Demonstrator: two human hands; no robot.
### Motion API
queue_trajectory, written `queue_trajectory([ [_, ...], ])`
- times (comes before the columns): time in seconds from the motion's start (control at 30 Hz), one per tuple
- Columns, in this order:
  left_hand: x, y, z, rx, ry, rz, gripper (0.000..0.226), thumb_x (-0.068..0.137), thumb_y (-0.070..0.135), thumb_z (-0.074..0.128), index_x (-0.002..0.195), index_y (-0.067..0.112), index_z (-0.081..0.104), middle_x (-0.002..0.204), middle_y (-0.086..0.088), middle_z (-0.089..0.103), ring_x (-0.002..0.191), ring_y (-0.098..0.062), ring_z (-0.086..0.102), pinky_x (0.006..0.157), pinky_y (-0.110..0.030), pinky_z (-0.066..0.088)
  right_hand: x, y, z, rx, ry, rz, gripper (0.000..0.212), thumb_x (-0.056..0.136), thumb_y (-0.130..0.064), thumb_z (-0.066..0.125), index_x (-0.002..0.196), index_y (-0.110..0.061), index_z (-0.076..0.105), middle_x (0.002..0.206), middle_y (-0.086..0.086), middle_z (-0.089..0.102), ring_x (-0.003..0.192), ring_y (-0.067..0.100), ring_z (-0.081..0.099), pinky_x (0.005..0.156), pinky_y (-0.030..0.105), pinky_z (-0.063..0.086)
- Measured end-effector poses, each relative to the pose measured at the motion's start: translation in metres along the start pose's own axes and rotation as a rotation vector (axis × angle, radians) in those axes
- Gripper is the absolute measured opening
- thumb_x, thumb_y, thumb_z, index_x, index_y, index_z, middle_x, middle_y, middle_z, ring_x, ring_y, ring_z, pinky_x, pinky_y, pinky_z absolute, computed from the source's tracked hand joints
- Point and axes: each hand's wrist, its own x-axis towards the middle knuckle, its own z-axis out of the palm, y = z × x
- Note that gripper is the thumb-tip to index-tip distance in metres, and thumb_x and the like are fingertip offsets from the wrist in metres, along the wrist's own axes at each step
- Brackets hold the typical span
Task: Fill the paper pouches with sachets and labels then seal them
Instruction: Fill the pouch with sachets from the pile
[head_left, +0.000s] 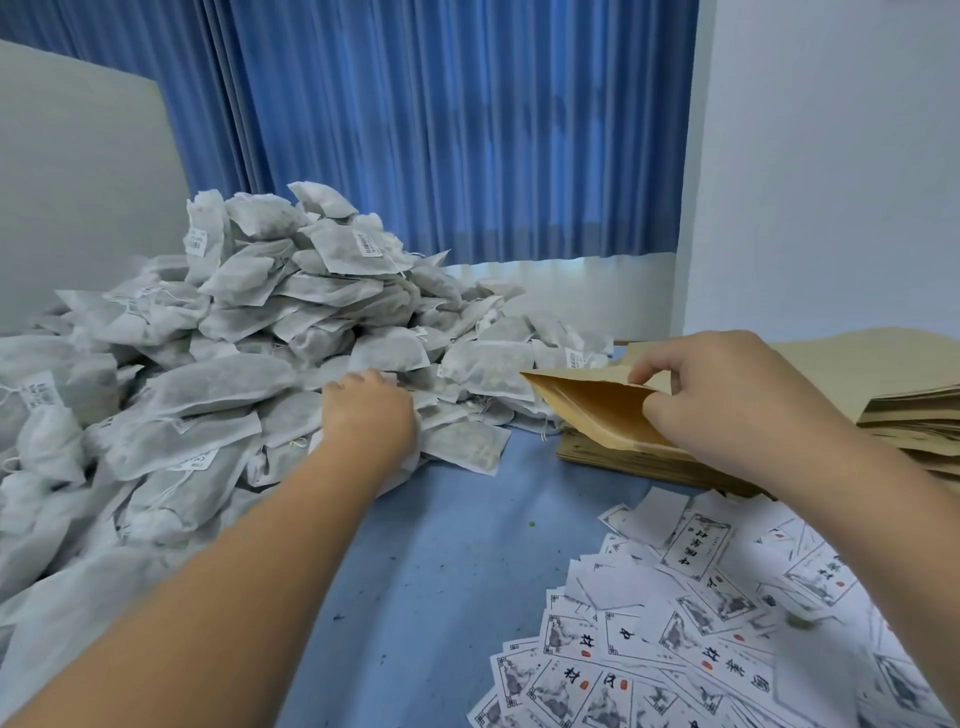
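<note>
Two hands working well apart: left hand (369, 410) reaching into sachet pile (249, 322), right hand (727, 410) pinching a paper pouch (592, 410) open.
R thumb & fingers are clamping the pouch's upper lip, holding the mouth gaping toward the pile, over the pouch stack (623, 460); L fingertips are buried among sachets, can't tell if gripping one. Best approach, imo: taking one sachet by its edge w/o dragging neighbours, keeping mouth wide, sliding it in flat; labels (701, 597) are lying near R forearm.
</note>
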Motion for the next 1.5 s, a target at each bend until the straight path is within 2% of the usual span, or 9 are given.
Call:
queue_trajectory([
  [0.2,0.015,-0.006,0.006,0.032,-0.009,-0.09,0.05,0.097,0.027,0.04,0.146,0.018,0.034,0.157,-0.026,0.006,0.138,-0.04,0.027,0.108,-0.046,0.028,0.0,0.001,-0.001,0.001,0.014,-0.004,0.026,0.077,-0.017,0.055,0.084,-0.041,0.059,0.065,-0.01,0.053,0.068,0.012,0.051,0.052,0.023,0.035],
  [0.4,0.021,-0.031,0.006,0.01,-0.164,-0.002,0.059,0.088,0.053,0.044,0.144,0.037,0.03,0.154,-0.021,0.02,0.141,-0.039,0.018,0.109,-0.053,0.02,-0.001,0.001,0.001,0.011,0.007,0.004,0.027,0.077,-0.016,0.055,0.086,-0.04,0.061,0.065,-0.012,0.053,0.068,0.007,0.049,0.053,0.023,0.034],
  [0.47,0.023,-0.036,0.008,-0.084,-0.168,0.045,0.049,0.088,0.049,0.047,0.135,0.038,0.038,0.145,-0.017,0.034,0.136,-0.034,0.029,0.104,-0.048,0.03,0.0,0.0,0.001,0.012,0.004,0.009,0.026,0.077,-0.017,0.055,0.085,-0.04,0.061,0.065,-0.012,0.053,0.068,0.008,0.05,0.054,0.023,0.035],
  [0.6,0.023,-0.043,0.006,-0.225,-0.085,0.116,0.011,0.089,0.033,0.049,0.1,0.032,0.048,0.112,-0.001,0.057,0.106,-0.025,0.053,0.08,-0.036,0.045,-0.002,-0.001,-0.001,0.009,-0.009,0.016,0.027,0.077,-0.016,0.055,0.087,-0.04,0.062,0.065,-0.012,0.052,0.069,0.01,0.051,0.054,0.024,0.035],
  [0.87,-0.01,-0.018,-0.002,-0.448,0.372,0.387,0.029,0.078,0.037,0.06,0.103,0.023,0.062,0.093,-0.004,0.059,0.094,-0.027,0.055,0.071,-0.031,0.039,-0.002,0.0,-0.007,0.014,0.006,0.013,0.028,0.077,-0.016,0.054,0.089,-0.039,0.064,0.066,-0.012,0.051,0.07,0.012,0.051,0.053,0.023,0.035],
  [1.03,-0.044,0.031,0.002,-0.657,0.117,0.485,0.049,0.07,0.052,0.056,0.113,0.037,0.038,0.097,0.011,0.055,0.088,-0.016,0.053,0.067,-0.031,0.039,-0.002,-0.002,-0.006,0.018,-0.017,0.007,0.03,0.076,-0.013,0.055,0.091,-0.037,0.066,0.067,-0.011,0.05,0.076,0.019,0.055,0.055,0.026,0.038],
  [1.2,-0.05,0.062,0.026,-0.71,0.061,0.533,0.055,0.072,0.058,0.064,0.117,0.032,0.046,0.116,0.01,0.044,0.103,-0.013,0.049,0.083,-0.03,0.042,-0.002,0.001,-0.007,0.016,-0.002,-0.014,0.028,0.076,-0.014,0.056,0.088,-0.038,0.065,0.068,-0.012,0.051,0.072,0.014,0.054,0.054,0.024,0.037],
  [1.33,-0.059,0.069,0.033,-0.959,-0.164,0.623,0.055,0.066,0.061,0.064,0.111,0.042,0.037,0.109,0.018,0.045,0.09,0.001,0.05,0.07,-0.019,0.039,-0.002,0.002,-0.003,0.008,0.0,-0.018,0.027,0.076,-0.015,0.056,0.087,-0.037,0.066,0.067,-0.012,0.049,0.07,0.013,0.052,0.055,0.026,0.038],
  [1.5,-0.063,0.071,0.038,-1.011,-0.013,0.622,0.04,0.079,0.042,0.064,0.111,0.043,0.04,0.104,0.02,0.052,0.092,-0.002,0.052,0.076,-0.024,0.044,-0.001,0.002,0.002,0.002,-0.037,-0.026,0.027,0.076,-0.015,0.056,0.088,-0.036,0.066,0.066,-0.012,0.049,0.068,0.01,0.05,0.053,0.024,0.036],
])
